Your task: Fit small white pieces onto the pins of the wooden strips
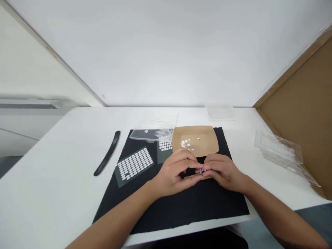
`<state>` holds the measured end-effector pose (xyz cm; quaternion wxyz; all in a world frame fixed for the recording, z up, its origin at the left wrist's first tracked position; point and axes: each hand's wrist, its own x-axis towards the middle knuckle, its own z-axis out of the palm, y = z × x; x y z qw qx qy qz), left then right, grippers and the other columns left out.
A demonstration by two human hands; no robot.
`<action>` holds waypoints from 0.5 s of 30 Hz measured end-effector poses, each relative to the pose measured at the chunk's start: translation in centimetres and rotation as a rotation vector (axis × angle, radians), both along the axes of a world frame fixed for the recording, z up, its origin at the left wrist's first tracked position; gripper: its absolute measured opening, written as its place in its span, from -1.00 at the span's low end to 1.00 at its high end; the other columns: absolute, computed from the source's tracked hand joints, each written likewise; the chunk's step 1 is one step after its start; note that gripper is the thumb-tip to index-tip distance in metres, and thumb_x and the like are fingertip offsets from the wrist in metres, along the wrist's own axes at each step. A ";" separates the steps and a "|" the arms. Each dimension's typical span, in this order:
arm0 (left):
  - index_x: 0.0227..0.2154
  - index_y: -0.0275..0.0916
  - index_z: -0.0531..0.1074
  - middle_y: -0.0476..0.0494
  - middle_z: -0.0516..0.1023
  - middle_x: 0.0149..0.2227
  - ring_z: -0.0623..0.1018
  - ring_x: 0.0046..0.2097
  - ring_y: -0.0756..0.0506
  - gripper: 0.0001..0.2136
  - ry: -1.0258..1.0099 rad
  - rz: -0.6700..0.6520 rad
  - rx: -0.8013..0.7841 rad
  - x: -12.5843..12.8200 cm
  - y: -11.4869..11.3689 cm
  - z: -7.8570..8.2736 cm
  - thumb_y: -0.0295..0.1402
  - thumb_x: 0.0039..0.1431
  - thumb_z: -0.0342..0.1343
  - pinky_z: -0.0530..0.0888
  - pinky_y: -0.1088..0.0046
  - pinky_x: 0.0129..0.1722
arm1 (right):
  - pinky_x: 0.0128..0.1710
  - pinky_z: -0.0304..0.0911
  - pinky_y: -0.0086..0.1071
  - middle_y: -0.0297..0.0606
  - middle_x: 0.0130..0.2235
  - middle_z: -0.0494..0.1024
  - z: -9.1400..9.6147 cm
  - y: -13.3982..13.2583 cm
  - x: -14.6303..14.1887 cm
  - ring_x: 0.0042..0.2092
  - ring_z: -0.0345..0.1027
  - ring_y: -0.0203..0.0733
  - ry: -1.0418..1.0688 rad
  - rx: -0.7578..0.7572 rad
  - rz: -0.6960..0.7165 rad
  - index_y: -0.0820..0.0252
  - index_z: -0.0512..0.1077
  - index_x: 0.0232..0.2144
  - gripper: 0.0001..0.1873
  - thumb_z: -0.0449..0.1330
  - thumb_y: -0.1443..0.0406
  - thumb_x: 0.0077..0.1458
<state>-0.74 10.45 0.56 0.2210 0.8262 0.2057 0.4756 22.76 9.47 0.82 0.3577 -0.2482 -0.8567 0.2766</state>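
My left hand (178, 170) and my right hand (221, 171) meet above a black mat (186, 211). Between their fingertips is a small silvery piece (201, 171), pinched from both sides; it is too small and covered for me to tell its kind. Below the fingers shows a thin tan edge (190, 176), mostly hidden by the left hand. Just beyond the hands sits a tan paper tray (195, 134) with small white pieces (185, 144) scattered inside.
Two sheets of white oval stickers, one (135, 163) angled, lie left of my hands. A black curved nail file (107, 153) rests further left. Behind is a clear plastic case (153, 135) with thin white sticks. Clear boxes (280, 147) stand right, beside a cardboard panel (301, 97).
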 end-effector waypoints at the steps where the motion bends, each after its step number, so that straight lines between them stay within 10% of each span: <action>1: -0.06 -0.14 0.57 -0.11 0.62 -0.27 0.60 -0.25 -0.09 -0.76 0.003 -0.007 0.004 0.0 0.0 0.0 -0.38 0.24 0.39 0.58 0.31 -0.21 | -0.27 0.40 -0.40 -0.24 -0.30 0.58 0.0 0.0 0.0 -0.28 0.46 -0.26 -0.003 0.005 0.007 0.17 0.57 -0.17 -0.74 0.11 0.22 0.49; 15: -0.12 -0.18 0.60 -0.12 0.61 -0.31 0.58 -0.27 -0.08 -0.85 0.033 -0.039 -0.005 0.0 0.3 -0.2 -0.42 0.27 0.37 0.55 0.32 -0.21 | -0.16 0.37 -0.30 -0.23 -0.25 0.55 0.4 0.4 1.0 -0.17 0.41 -0.19 -0.122 -0.014 0.010 0.15 0.57 -0.17 -0.80 0.16 0.25 0.46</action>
